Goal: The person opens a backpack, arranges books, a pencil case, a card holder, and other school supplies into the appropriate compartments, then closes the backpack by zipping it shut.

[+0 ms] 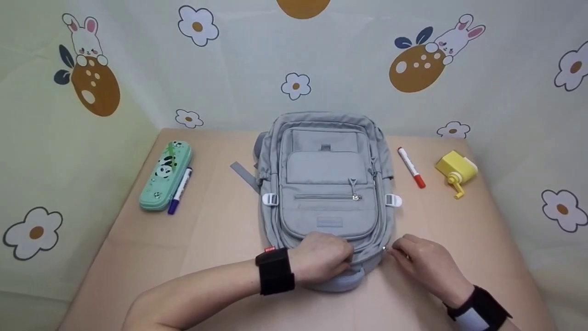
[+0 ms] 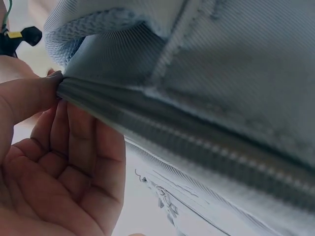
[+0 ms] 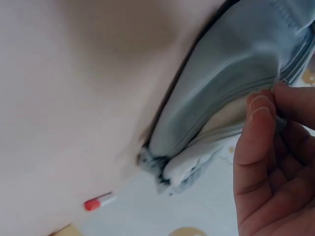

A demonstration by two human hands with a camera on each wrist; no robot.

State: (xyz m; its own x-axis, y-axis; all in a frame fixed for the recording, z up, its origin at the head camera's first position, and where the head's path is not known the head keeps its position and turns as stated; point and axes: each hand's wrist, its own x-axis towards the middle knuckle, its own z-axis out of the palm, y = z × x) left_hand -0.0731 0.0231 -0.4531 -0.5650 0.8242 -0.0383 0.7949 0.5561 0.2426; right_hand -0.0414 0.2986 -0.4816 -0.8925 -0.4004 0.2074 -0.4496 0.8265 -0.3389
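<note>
A grey backpack [image 1: 326, 168] lies flat on the table, its carry handle [image 1: 342, 281] toward the person. My left hand [image 1: 321, 257] is at the bag's near end. In the left wrist view, its thumb and fingers pinch the fabric edge beside a closed stretch of zipper [image 2: 197, 142]. At the bag's near right corner, my right hand [image 1: 425, 259] pinches the zipper pull between thumb and fingertips, which mostly hide it. Along the side, the right wrist view shows a parted zipper opening [image 3: 224, 118] with pale lining inside.
To the left lie a green panda pencil case [image 1: 165, 177] and a purple-capped marker [image 1: 180, 191]. A red-capped marker [image 1: 411, 168] and a yellow crank-handled sharpener [image 1: 457, 168] lie to the right. Patterned cloth [image 1: 248, 59] hangs behind the table.
</note>
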